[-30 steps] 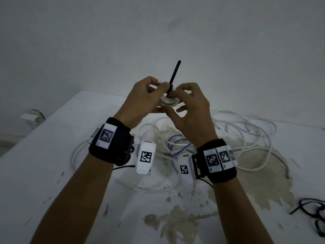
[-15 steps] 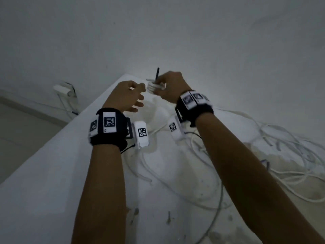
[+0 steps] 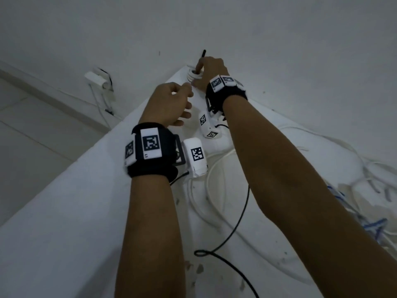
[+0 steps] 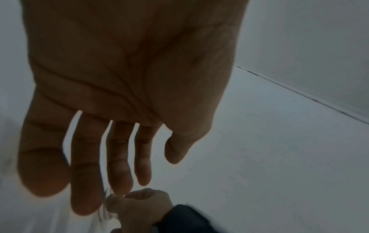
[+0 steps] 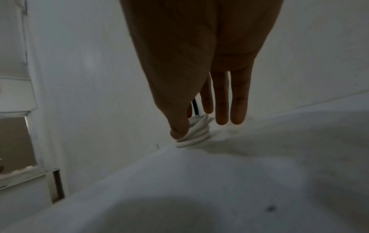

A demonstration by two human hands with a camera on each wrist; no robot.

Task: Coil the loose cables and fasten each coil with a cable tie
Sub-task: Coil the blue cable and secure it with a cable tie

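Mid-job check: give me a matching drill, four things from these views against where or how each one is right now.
Things:
1. small white cable coil
2. black cable tie
3. left hand
4. thin black cable

States:
A. loose across the white table, with a small loop
B. at the table's far corner, pinched by the right hand
C. empty, fingers relaxed
D. tail sticking up above the right hand

Pairs: 1-B, 2-D, 3-C, 4-A
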